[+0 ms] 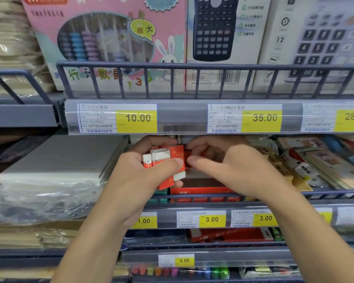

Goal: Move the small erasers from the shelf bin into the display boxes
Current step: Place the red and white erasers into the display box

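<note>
Clear plastic wrap (39, 199): crinkled, glossy film is seen over flat stock at the far left of the middle shelf.
Left hand (143, 176): a cluster of small erasers (164, 162) is gripped between curled fingers and thumb, held in front of the shelf opening.
Small erasers: blocky rectangles are shown, white rubber ends projecting from smooth red paper sleeves; several are stacked unevenly, one hanging low beside the thumb.
Red display box (200, 194): a red cardboard tray is seen directly below and behind both hands, its front wall just behind the shelf rail (325, 194); its fill level is hidden by the hands.
Right hand (223, 166): fingers are curled toward the held cluster, with something red between thumb and forefinger; whether an eraser is actually pinched cannot be told.
Step in hand (judged): erasers are being passed one at a time from the held cluster into the box.
Technique advised: the cluster is best kept squeezed evenly so the low eraser is not dropped; each piece is best set sleeve-aligned, flat against its neighbours.
Price labels (212, 219): yellow-and-white paper tags are held behind a clear strip.
Notebooks (307, 160): printed, glossy covers are leaned at the right.
</note>
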`<action>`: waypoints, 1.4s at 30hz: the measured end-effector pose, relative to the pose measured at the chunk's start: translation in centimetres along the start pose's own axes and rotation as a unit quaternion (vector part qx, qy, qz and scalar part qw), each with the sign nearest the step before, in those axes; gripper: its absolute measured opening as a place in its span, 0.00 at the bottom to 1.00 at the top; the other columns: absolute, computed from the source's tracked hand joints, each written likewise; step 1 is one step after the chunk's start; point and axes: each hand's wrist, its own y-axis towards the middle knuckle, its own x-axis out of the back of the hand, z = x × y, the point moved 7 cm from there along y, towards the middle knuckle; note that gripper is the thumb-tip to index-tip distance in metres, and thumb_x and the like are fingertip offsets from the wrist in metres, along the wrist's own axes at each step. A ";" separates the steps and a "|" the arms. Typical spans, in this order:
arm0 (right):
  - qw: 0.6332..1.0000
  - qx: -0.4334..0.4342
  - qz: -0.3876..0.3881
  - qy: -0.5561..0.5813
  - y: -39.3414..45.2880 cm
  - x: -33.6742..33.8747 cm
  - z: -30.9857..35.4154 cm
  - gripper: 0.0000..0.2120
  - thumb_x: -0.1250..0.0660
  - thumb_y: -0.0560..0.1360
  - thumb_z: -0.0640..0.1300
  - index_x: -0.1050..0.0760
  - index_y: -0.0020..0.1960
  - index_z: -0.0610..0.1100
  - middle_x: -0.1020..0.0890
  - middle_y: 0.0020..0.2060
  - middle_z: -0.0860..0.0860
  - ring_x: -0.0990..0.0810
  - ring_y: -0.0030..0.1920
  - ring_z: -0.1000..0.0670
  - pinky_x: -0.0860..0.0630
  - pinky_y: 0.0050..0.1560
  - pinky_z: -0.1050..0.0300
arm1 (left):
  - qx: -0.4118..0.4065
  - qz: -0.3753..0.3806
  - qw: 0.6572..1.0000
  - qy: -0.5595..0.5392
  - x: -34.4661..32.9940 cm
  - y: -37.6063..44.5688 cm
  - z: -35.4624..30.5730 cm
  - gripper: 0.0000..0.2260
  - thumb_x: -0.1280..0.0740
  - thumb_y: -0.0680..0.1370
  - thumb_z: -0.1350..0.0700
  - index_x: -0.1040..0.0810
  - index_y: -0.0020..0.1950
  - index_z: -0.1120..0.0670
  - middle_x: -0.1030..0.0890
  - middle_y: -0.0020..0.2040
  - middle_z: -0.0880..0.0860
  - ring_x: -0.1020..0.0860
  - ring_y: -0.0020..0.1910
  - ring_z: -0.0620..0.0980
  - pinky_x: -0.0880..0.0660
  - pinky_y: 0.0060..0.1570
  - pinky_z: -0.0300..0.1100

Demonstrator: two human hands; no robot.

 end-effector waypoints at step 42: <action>0.973 -0.049 0.161 -0.158 4.3 -4.8 -3.1 0.15 0.23 0.71 0.51 0.19 0.56 0.54 0.20 0.43 0.59 0.21 0.43 0.56 0.24 0.42 0.62 | 0.005 -0.053 0.998 0.027 3.1 0.0 -0.1 0.18 0.20 0.62 0.52 0.13 0.51 0.46 0.14 0.43 0.54 0.15 0.36 0.52 0.16 0.39 0.45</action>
